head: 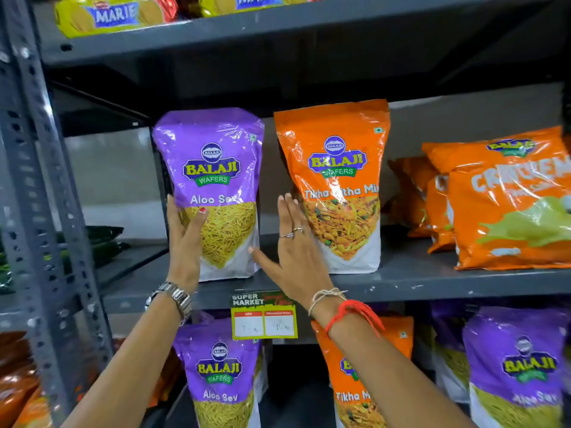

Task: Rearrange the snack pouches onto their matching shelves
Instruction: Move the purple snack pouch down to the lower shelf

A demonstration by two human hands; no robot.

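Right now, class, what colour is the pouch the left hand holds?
Purple pouch, best in head view.

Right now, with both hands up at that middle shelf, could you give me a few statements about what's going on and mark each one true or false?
1. The left hand holds the purple Aloo Sev pouch on the middle shelf. True.
2. The orange Tikha Mitha Mix pouch lies flat. False: it stands upright beside the purple one.
3. The right hand is open, fingers straight, between the two pouches. True.
4. The Marie biscuit packs sit on the lowest shelf. False: they are on the shelf above.
5. The wristwatch is on the right wrist. False: it is on the left wrist.
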